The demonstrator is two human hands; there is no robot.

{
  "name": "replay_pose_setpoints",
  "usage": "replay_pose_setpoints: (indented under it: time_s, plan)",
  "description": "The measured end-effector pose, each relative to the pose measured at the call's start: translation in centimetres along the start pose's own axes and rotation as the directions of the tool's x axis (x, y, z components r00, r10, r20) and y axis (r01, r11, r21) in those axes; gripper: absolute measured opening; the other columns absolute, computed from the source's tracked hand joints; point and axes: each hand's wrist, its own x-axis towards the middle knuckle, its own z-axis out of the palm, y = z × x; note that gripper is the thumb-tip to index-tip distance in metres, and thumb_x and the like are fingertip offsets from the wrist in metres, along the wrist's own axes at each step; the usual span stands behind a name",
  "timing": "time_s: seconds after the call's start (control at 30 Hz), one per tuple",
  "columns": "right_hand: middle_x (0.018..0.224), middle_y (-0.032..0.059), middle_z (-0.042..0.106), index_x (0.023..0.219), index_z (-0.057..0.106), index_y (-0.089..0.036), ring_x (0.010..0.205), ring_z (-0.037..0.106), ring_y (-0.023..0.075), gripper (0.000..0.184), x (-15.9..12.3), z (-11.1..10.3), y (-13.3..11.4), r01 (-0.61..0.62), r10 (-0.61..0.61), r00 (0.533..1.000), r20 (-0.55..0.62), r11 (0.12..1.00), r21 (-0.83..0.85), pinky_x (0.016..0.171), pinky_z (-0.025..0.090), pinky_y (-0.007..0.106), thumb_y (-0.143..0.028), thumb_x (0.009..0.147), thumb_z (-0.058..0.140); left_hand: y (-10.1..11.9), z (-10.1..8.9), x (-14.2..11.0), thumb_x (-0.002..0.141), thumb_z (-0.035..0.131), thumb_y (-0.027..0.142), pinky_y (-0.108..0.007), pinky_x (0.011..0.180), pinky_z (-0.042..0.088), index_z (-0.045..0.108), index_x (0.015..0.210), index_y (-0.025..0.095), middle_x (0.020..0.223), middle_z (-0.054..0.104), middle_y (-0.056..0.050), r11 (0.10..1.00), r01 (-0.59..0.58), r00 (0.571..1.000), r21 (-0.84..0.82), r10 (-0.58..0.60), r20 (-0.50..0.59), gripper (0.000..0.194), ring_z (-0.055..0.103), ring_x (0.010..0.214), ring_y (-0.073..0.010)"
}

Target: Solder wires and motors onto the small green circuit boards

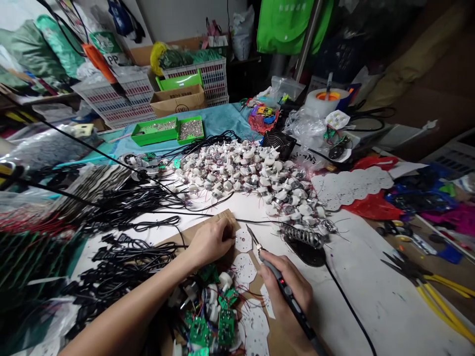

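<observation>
A heap of small white motors [237, 170] with thin wires spreads over the middle of the white tabletop [371, 287], beyond both hands. Behind it stand two green trays [159, 137] holding small metal parts, and a black fan [279, 143] sits at its far right edge. Bundled black cables [126, 257] crowd the left side, and a thin black cord [256, 222] crosses between the heap and the hands. To the right are a coiled iron stand [302, 236], a scalloped white sheet [352, 188] and, farther over, pliers with yellow handles [443, 309]. Green circuit boards [200, 330], tangled with wires and more motors, lie close below the left hand [211, 240]. That hand is curled, its fingers bent inward near the edge of a cardboard piece [229, 217]; whether it pinches anything cannot be told, as the fingertips are hidden. The right hand [287, 289] is closed around a soldering iron [276, 274], gripping it like a pen, with a red light showing on the handle. The iron points up and to the left, its tip near the right edge of a small white plate [243, 241]; contact is unclear. This plate lies just right of the left hand, and a second white plate [244, 269] lies nearer the wearer, left of the right hand.
</observation>
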Motion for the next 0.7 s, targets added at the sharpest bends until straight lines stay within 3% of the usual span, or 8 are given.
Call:
replay_pose_setpoints:
  time_s: [0.1,0.23,0.3,0.37,0.5,0.6,0.67,0.7]
  plan:
    - [0.097,0.0019,0.073,0.122,0.070,-0.025,0.080,0.075,0.0165,0.022,-0.1,-0.3,0.0,-0.002,0.002,1.000,-0.014,1.000,-0.010,0.076,0.062,0.026,-0.020,0.104,0.057,0.2,-0.4,0.2,0.084,0.069,0.026,-0.029,0.070,0.045,0.066,0.098,0.019,0.090,0.072,-0.005,1.000,-0.024,1.000,0.019,0.024,0.005,0.016,0.067,0.083,-0.0226]
    - [0.095,0.0012,0.073,0.119,0.071,-0.024,0.078,0.075,0.0153,0.021,0.1,-0.4,-0.3,0.014,-0.014,0.999,-0.038,1.000,-0.006,0.073,0.061,0.023,-0.021,0.104,0.057,-1.1,-2.4,2.0,0.084,0.072,0.030,-0.026,0.064,0.043,0.070,0.091,0.020,0.082,0.071,-0.001,0.996,-0.089,0.996,-0.030,0.090,0.030,0.012,0.065,0.074,-0.0181]
    - [0.092,0.0008,0.073,0.117,0.072,-0.024,0.075,0.075,0.0150,0.019,0.3,-0.3,-0.5,0.019,-0.019,0.998,-0.057,1.000,0.001,0.070,0.061,0.022,-0.022,0.104,0.058,-2.3,-3.6,3.8,0.087,0.067,0.023,-0.026,0.069,0.046,0.073,0.094,0.020,0.088,0.071,-0.003,0.991,-0.126,0.989,0.038,0.129,-0.067,0.010,0.066,0.078,-0.0183]
    - [0.091,0.0009,0.074,0.116,0.073,-0.024,0.073,0.074,0.0155,0.019,0.4,-0.2,-0.6,0.019,-0.018,0.998,-0.068,1.000,0.006,0.069,0.061,0.023,-0.022,0.103,0.058,-3.5,-4.4,5.8,0.089,0.061,0.014,-0.029,0.077,0.049,0.074,0.104,0.019,0.103,0.068,-0.008,0.974,-0.151,0.963,0.170,0.184,-0.199,0.021,0.067,0.088,-0.0203]
    - [0.091,0.0015,0.075,0.116,0.073,-0.025,0.074,0.074,0.0169,0.019,0.4,-0.1,-0.2,0.014,-0.013,0.997,-0.075,1.000,0.005,0.070,0.062,0.025,-0.023,0.103,0.060,-5.5,-4.5,8.8,0.091,0.062,0.020,-0.031,0.077,0.052,0.071,0.107,0.020,0.113,0.059,-0.011,0.953,-0.156,0.949,0.259,0.217,-0.228,0.019,0.067,0.087,-0.0207]
    - [0.090,0.0014,0.074,0.116,0.073,-0.025,0.073,0.073,0.0168,0.019,0.2,0.0,-0.1,-0.003,0.004,0.997,-0.080,1.000,0.007,0.068,0.062,0.024,-0.024,0.102,0.061,-6.2,-4.2,9.0,0.085,0.069,0.025,-0.033,0.077,0.054,0.065,0.093,0.018,0.106,0.057,-0.009,0.987,-0.117,0.932,0.107,0.146,-0.331,0.011,0.065,0.082,-0.0198]
    - [0.091,0.0012,0.074,0.116,0.073,-0.025,0.073,0.072,0.0161,0.019,0.2,-0.1,-0.1,-0.003,0.003,0.997,-0.074,1.000,0.008,0.068,0.061,0.024,-0.023,0.102,0.061,-6.2,-4.4,8.3,0.082,0.072,0.033,-0.034,0.076,0.055,0.060,0.089,0.019,0.099,0.058,-0.006,0.981,-0.106,0.917,-0.159,0.035,-0.397,0.020,0.065,0.078,-0.0190]
    - [0.091,0.0012,0.073,0.117,0.073,-0.025,0.074,0.072,0.0157,0.019,0.2,-0.1,-0.1,-0.001,0.002,0.998,-0.067,1.000,0.008,0.068,0.061,0.023,-0.023,0.102,0.061,-6.0,-4.6,7.7,0.082,0.072,0.039,-0.035,0.075,0.056,0.058,0.092,0.019,0.095,0.058,-0.004,0.936,-0.107,0.919,-0.335,-0.036,-0.393,0.026,0.065,0.075,-0.0184]
